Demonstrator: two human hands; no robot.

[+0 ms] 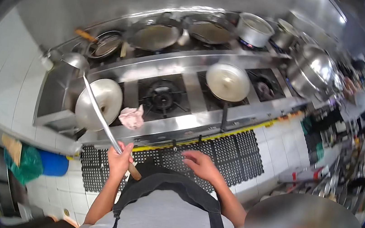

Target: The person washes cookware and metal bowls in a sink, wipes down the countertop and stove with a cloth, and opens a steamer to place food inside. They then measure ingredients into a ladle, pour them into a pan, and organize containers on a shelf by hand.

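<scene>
My left hand (119, 160) is closed round the handle of a long metal ladle (99, 112); the wooden end of its handle sticks out below my fist. The ladle's bowl hangs at the upper left, over the stove's left end and above a pale wok (99, 104). My right hand (199, 164) is held in front of my apron with its fingers apart and nothing in it. A crumpled pinkish cloth (131, 117) lies on the stove beside the wok, left of a bare burner (163, 96).
A light pan (227, 82) sits on a front burner. Along the back stand dark woks (154, 34), a pot (254, 30) and a large steamer (313, 71). A black mat (227, 158) covers floor below the stove. Another person (359, 104) stands at far right.
</scene>
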